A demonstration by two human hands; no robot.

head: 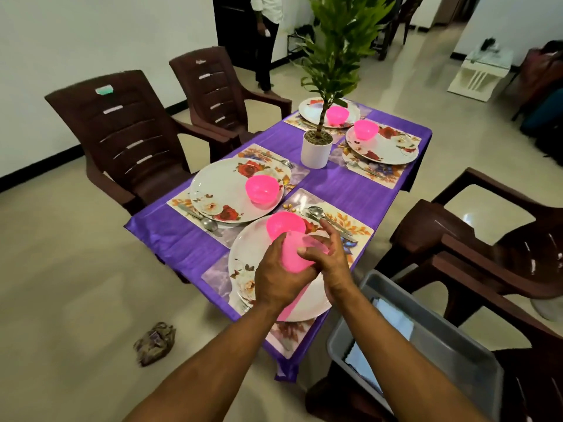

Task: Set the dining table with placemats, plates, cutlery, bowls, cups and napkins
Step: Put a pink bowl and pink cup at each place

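Both my hands grip pink plastic cups, apparently a stack, above the nearest floral plate. My left hand wraps the cups from below and my right hand holds their upper end. A pink bowl sits on this plate just beyond the cups. Three other settings on the purple tablecloth each have a floral placemat, a plate and a pink bowl: near left, far left, far right. Cutlery lies on the placemat to the right of the nearest plate.
A potted plant stands mid-table. Brown plastic chairs line the left side, and others stand on the right. A grey bin holding white napkins rests on a chair at lower right. A person stands at the back. A crumpled bag lies on the floor.
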